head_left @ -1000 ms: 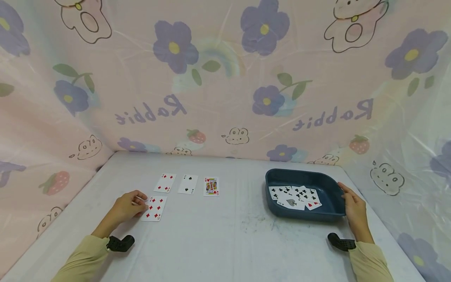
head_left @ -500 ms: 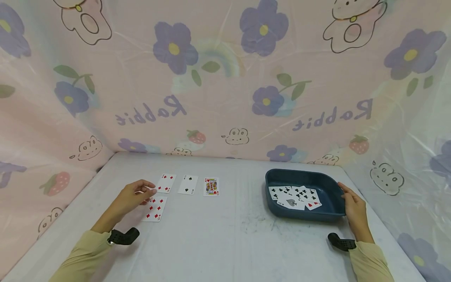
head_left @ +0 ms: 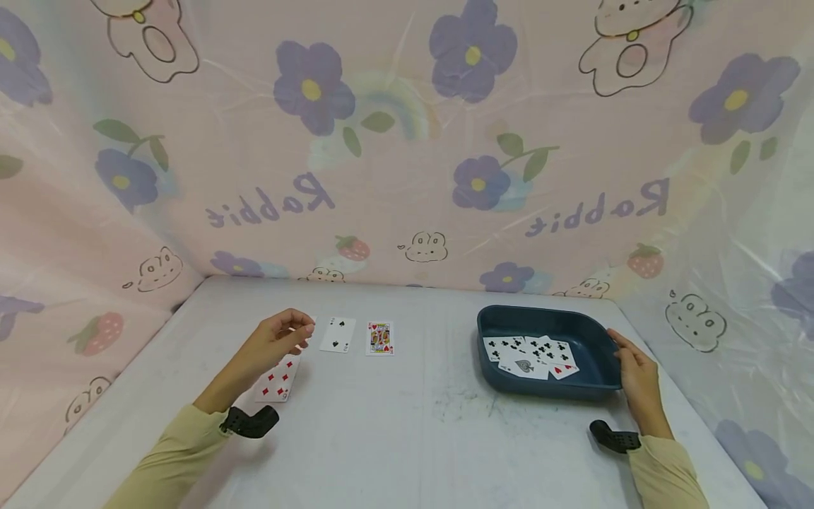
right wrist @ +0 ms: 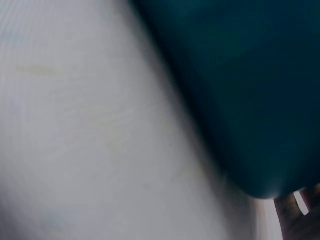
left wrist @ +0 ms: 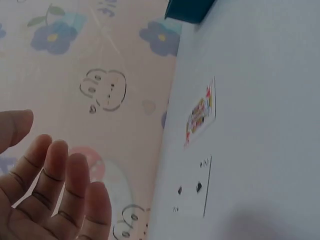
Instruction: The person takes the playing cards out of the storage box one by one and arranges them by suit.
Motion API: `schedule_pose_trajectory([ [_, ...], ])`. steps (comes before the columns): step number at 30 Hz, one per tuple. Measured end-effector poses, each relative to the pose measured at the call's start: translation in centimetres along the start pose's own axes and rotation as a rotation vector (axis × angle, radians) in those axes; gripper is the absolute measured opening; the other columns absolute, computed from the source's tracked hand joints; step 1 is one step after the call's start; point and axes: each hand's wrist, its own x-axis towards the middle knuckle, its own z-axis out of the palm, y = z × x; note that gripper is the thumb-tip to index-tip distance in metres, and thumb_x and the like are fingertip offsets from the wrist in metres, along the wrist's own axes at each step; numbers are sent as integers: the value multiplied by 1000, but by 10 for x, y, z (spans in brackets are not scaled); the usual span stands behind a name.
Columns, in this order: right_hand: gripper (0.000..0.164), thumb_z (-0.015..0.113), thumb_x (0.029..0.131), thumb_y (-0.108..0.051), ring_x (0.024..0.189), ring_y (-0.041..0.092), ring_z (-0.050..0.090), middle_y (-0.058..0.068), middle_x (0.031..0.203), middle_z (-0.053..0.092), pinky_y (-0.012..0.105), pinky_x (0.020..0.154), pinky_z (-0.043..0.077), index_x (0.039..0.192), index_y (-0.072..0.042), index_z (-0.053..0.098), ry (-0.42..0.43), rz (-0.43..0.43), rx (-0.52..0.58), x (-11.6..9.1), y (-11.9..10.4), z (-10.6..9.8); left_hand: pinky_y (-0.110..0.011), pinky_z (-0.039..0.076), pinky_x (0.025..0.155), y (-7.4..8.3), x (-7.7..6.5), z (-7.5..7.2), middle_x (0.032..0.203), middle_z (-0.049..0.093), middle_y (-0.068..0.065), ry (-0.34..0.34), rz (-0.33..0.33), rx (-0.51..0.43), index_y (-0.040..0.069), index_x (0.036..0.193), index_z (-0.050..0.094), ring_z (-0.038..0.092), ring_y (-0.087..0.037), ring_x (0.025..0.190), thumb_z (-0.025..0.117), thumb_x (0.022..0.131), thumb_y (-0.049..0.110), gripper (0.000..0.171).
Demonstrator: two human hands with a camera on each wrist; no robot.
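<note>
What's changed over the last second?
The left hand moved forward and right from the six of diamonds, now blocking where the four of diamonds lay; no card shows in it. Unchanged: the right hand grips the tray; the two of spades and king lie put.

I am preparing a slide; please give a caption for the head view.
Left hand hovers near the two of spades while the right hand holds a blue tray of playing cards.

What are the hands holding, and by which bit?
The right hand holds the dark blue tray by the rim at its right end. The left hand holds nothing.
</note>
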Motion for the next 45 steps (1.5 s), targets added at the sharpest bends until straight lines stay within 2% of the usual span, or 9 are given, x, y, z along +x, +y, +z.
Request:
schedule_pose_trajectory([
  [5,49,25,102,-15,142,24,22,14,154,30,45,113,15,147,-3,38,-9,-10,3,1,0,0,-36,51,77,10,9,12,101,57,-14,-41,49,-16,0,111,55,58,-34,93,57,100,19,22],
  [11,49,25,102,-15,143,25,20,14,154,28,46,113,14,148,-3,37,-19,-5,5,1,2,0,-41,50,80,21,21,27,104,56,-18,-68,78,-33,0,108,56,57,-27,91,58,99,18,20],
  [23,49,24,103,-16,143,25,18,14,155,27,46,113,12,148,-3,36,-27,2,23,1,0,0,-38,46,78,44,40,62,104,62,-8,-139,125,-13,7,105,61,59,-27,96,62,96,21,17],
  [29,49,24,102,-15,143,26,19,15,154,28,47,113,12,148,-2,37,-15,10,18,0,-1,0,-45,47,79,53,48,80,104,63,-8,-194,154,-8,7,107,61,60,-28,95,63,95,24,21],
  [32,49,23,102,-15,143,26,19,15,154,27,47,113,13,148,-2,37,-12,13,14,0,0,0,-45,49,76,57,55,88,104,62,-4,-215,165,7,8,108,61,59,-26,95,63,95,26,22],
  [36,49,23,102,-16,143,27,19,15,154,27,48,113,13,148,-3,37,-13,11,9,1,0,0,-39,47,77,62,66,98,105,61,0,-218,194,50,12,107,61,57,-20,97,63,94,27,20],
  [40,49,24,102,-16,143,27,19,16,154,28,49,113,13,148,-2,37,-15,4,10,1,1,-1,-37,47,79,69,77,108,108,61,0,-245,251,93,15,105,61,57,-17,98,64,94,25,16],
  [45,49,24,101,-15,143,28,19,17,154,28,49,113,13,147,-1,37,-14,3,18,0,-1,-1,-37,48,79,79,91,126,105,61,2,-281,330,157,14,106,60,57,-13,95,66,93,23,17],
])
